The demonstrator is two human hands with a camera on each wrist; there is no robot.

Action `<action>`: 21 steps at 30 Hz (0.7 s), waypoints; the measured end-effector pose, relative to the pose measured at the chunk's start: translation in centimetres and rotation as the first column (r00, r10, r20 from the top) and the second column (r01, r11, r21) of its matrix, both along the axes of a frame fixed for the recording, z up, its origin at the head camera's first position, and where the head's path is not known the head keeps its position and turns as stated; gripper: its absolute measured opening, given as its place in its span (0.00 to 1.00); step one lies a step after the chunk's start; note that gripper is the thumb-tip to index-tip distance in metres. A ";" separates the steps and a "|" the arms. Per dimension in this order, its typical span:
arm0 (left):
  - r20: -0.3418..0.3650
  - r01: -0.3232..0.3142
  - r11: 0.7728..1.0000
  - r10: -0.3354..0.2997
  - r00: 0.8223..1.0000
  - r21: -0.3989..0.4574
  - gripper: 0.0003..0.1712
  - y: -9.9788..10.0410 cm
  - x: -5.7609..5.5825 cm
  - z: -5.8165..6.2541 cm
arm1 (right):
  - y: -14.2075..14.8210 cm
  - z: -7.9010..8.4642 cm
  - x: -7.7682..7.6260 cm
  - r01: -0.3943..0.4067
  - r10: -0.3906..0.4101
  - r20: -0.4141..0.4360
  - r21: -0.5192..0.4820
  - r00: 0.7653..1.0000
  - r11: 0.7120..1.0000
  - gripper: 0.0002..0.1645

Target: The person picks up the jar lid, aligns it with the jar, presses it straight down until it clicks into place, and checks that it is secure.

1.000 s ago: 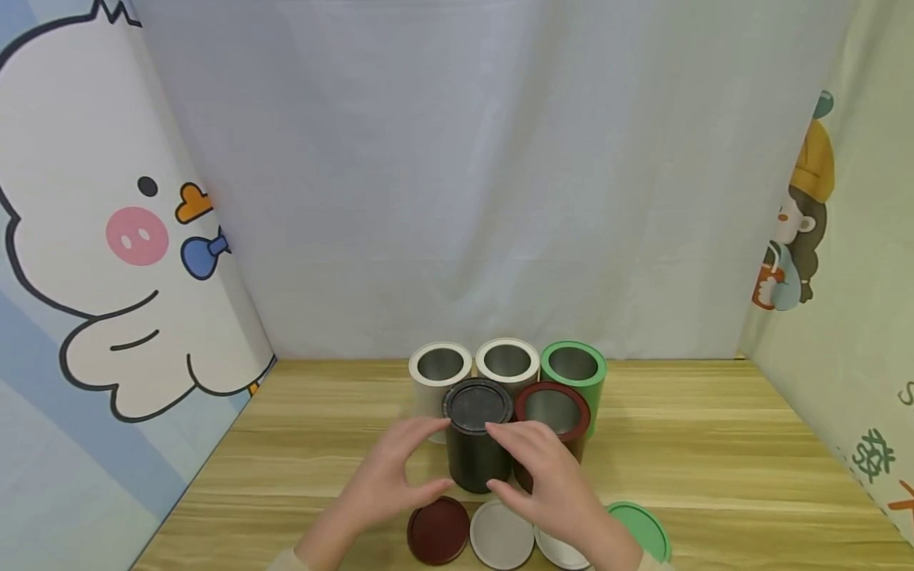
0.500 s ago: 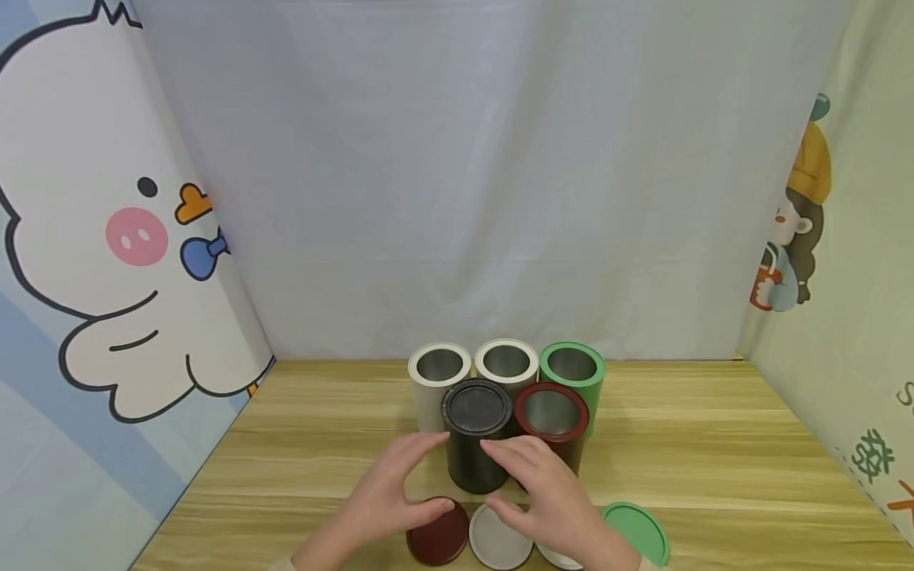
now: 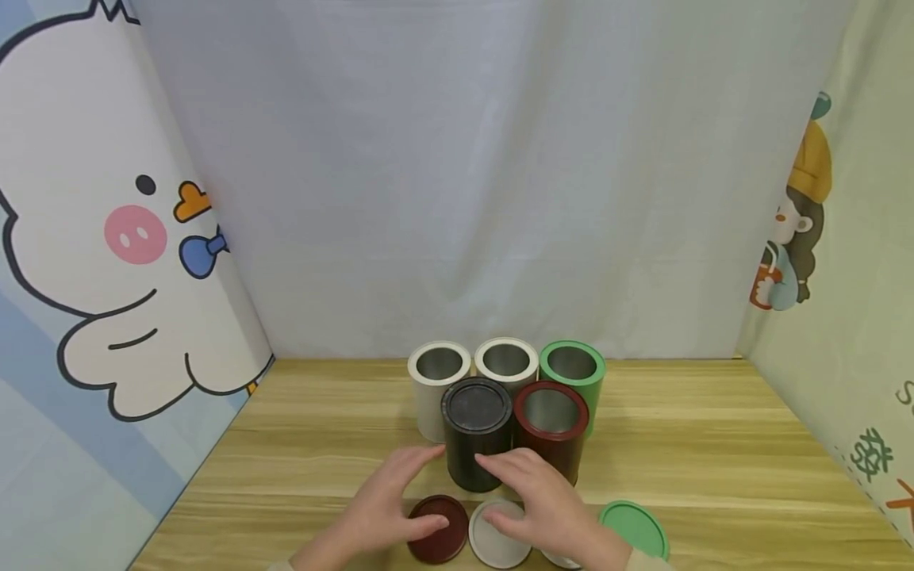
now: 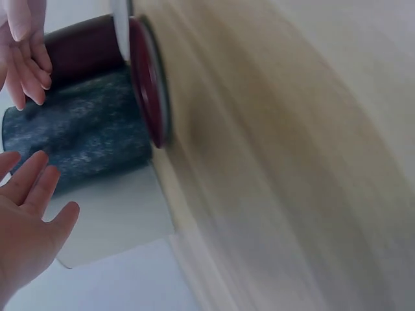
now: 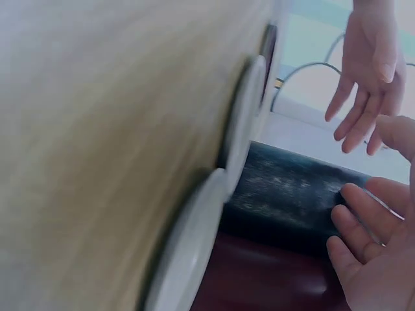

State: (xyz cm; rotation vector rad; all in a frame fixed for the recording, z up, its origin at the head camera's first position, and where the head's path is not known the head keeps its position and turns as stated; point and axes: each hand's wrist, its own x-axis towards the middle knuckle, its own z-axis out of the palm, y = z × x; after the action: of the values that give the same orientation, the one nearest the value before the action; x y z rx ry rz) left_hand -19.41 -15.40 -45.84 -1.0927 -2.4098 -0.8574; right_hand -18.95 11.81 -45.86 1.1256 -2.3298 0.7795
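Note:
A black canister [image 3: 477, 452] with its lid on stands at the front of a group of canisters. My left hand [image 3: 382, 503] is spread at its near left, with the thumb over the dark red lid [image 3: 437, 547]. At its near right is my right hand [image 3: 546, 500], its thumb above a pale grey lid [image 3: 500, 549]. Neither hand holds anything; their fingers are loosely bent and face each other. In the left wrist view the black canister [image 4: 84, 129] lies beyond the fingers. A dark red canister [image 3: 551, 456] without a lid stands right beside the black one.
Behind stand two white canisters [image 3: 428, 400] [image 3: 507, 379] and a green canister [image 3: 589, 392], all uncovered. A green lid [image 3: 635, 530] lies on the wooden table [image 3: 714, 460] at the right front. Another white lid [image 3: 560, 560] is mostly hidden under my right hand. A grey curtain [image 3: 457, 198] hangs at the back.
Both hands have drawn back from the black canister's upper sides toward the row of lids, staying spread. The canisters and lids have not moved.

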 end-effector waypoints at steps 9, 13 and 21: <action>0.006 0.037 0.997 -0.037 0.999 -0.069 0.44 -1.0 -0.1 -1.2 | -0.4 -1.0 0.0 -0.046 0.028 0.157 0.108 0.987 0.993 0.38; -0.021 0.072 0.994 -0.074 0.997 -0.085 0.44 -1.2 -0.3 -1.6 | -0.7 -1.1 0.1 -0.075 0.052 0.163 0.138 0.985 0.988 0.38; -0.080 0.103 0.988 -0.113 0.990 -0.114 0.46 -1.8 -0.3 -2.4 | -1.3 -1.3 0.0 -0.106 0.064 0.185 0.231 0.981 0.967 0.38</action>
State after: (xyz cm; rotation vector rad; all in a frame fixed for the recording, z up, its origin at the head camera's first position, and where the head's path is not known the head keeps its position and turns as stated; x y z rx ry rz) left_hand -19.76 -17.18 -48.22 -1.2850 -2.3687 -0.7023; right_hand -18.92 10.49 -47.19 1.3139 -2.5932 0.6642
